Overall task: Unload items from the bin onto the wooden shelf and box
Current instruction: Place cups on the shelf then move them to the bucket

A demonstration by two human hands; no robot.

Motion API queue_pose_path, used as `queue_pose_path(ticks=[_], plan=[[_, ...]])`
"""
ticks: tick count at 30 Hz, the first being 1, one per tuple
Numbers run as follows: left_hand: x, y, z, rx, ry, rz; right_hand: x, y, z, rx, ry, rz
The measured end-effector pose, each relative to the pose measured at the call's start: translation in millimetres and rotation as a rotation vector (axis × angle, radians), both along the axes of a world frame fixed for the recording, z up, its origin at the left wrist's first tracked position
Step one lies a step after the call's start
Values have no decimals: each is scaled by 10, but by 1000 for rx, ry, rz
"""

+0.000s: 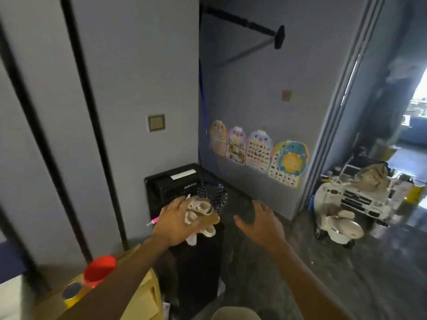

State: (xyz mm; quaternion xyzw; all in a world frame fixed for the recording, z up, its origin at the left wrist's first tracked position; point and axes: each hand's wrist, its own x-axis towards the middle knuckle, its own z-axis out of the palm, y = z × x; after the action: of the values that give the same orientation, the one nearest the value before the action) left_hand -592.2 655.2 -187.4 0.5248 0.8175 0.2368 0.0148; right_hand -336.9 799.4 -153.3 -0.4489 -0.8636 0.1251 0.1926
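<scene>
My left hand [176,221] grips a bundle of small white shoes [199,210] together with a flat tan card [209,220], held above a tall black bin [198,269] on the floor. White paper hangs below the bundle. My right hand [260,221] hovers to the right of the bin, fingers spread and holding nothing. A yellow cardboard box [147,294] stands at the lower left beside the bin, with a red cup [99,270] and a yellow tape roll [72,293] on it. My left forearm covers part of the box.
A black appliance [171,185] stands against the wall behind the bin, with a checkered bag [213,196] beside it. White ride-on toy cars [346,211] sit by the doorway at right. Animal posters [258,155] hang low on the wall. A pale round rim [235,314] shows at the bottom edge.
</scene>
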Motion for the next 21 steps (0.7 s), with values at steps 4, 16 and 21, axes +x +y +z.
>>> queue_pose_path(ticks=[4,16,21], plan=[[-31,-642,29,-18,24,126,-217,-297,30,-16,5,113],[-171,-2467,-198,-138,-14,509,-1142,-1495,-333,7,-80,515],[-531,-2764,-552,-168,-75,614,-1811,-1920,-643,-87,-172,654]])
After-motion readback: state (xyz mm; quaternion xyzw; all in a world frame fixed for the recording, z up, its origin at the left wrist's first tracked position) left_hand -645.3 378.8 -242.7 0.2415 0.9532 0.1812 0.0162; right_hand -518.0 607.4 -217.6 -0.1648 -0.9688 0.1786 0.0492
